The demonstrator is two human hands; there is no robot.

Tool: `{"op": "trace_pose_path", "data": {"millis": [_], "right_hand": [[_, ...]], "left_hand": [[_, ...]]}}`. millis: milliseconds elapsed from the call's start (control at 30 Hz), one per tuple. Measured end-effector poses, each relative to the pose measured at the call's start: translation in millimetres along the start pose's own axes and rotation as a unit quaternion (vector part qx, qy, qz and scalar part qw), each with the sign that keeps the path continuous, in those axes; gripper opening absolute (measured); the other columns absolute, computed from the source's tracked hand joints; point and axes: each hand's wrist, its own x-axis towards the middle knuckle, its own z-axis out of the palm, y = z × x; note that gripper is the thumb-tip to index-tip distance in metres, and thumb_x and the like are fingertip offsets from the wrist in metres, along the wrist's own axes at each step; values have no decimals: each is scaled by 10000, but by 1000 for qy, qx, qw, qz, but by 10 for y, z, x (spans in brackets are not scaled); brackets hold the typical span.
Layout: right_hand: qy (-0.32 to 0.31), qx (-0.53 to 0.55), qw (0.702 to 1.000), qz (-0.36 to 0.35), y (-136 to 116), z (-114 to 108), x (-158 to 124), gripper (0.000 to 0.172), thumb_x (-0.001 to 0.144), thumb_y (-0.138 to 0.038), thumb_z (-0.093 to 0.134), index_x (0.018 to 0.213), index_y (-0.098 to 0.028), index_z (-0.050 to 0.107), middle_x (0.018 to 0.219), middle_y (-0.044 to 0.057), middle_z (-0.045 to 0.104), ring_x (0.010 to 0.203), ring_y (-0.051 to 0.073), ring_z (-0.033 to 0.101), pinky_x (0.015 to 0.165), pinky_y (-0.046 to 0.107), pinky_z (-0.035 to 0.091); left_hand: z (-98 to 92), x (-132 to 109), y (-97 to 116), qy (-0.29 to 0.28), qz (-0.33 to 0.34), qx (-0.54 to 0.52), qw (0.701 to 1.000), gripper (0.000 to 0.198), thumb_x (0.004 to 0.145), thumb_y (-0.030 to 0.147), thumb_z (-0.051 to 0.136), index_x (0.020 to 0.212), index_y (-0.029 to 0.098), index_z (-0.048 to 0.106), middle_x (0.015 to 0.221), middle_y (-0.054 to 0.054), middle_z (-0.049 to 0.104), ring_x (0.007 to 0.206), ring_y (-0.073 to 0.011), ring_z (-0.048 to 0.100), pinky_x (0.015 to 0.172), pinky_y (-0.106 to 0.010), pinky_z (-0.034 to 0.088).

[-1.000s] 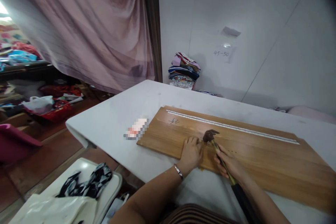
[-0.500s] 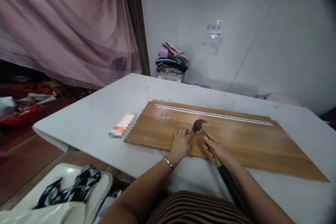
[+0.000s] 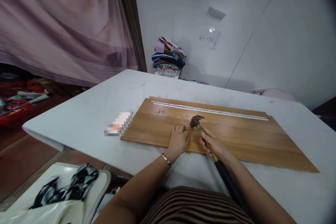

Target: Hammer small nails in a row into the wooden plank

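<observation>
A long wooden board [image 3: 236, 140] lies on the white table [image 3: 99, 112], with a pale strip [image 3: 210, 112] along its far edge. My right hand [image 3: 214, 143] is closed round the handle of a hammer [image 3: 197, 122], whose rusty head rests on the board. Just left of the hammer head, my left hand [image 3: 178, 140] has its fingers curled down on the board, holding something too small to make out. A bracelet is on my left wrist.
A blurred pink-and-white item [image 3: 117, 127] lies on the table left of the board. A stack of folded cloth [image 3: 168, 56] stands at the wall behind. A pink curtain [image 3: 65, 24] hangs at the left. A white chair [image 3: 86, 185] with dark fabric is below left.
The view has swung to the right and slightly down. Both hands and the hammer stay in the same place on the board.
</observation>
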Motion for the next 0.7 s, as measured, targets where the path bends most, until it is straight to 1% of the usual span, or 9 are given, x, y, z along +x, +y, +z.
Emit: {"op": "trace_pose_path", "data": {"millis": [167,367,500,700], "right_hand": [[-3,-5,1000,-8,2,-7,-25,698,871,-464,626,1486,-248,376,609,-96,473,323,40,347,271,139,284],[-2,-9,1000,4,-8,15,-12,728,870,-460,617,1508,-239,344,597,-97,477,318,43,337,268,142,279],[9,-4,1000,12,-36,22,-33,752,870,-449,620,1526,-243,315,594,-97,476,317,47,338,269,146,277],[13,-9,1000,19,-32,29,-28,725,873,-442,620,1510,-230,347,584,-94,481,315,48,340,272,148,279]], "left_hand": [[-14,5,9,-13,-6,2,1000,246,934,232,531,1116,241,696,1151,-76,620,1106,-238,506,954,-403,397],[-18,10,16,-14,-5,3,1000,236,941,235,520,1089,243,704,1132,-73,620,1090,-236,509,939,-403,397],[-12,9,5,-14,-3,0,1000,234,931,224,535,1097,239,699,1127,-76,616,1090,-235,508,933,-401,400],[4,10,3,-12,-4,0,1000,231,936,230,534,1093,242,703,1143,-73,622,1104,-238,508,939,-403,398]]}}
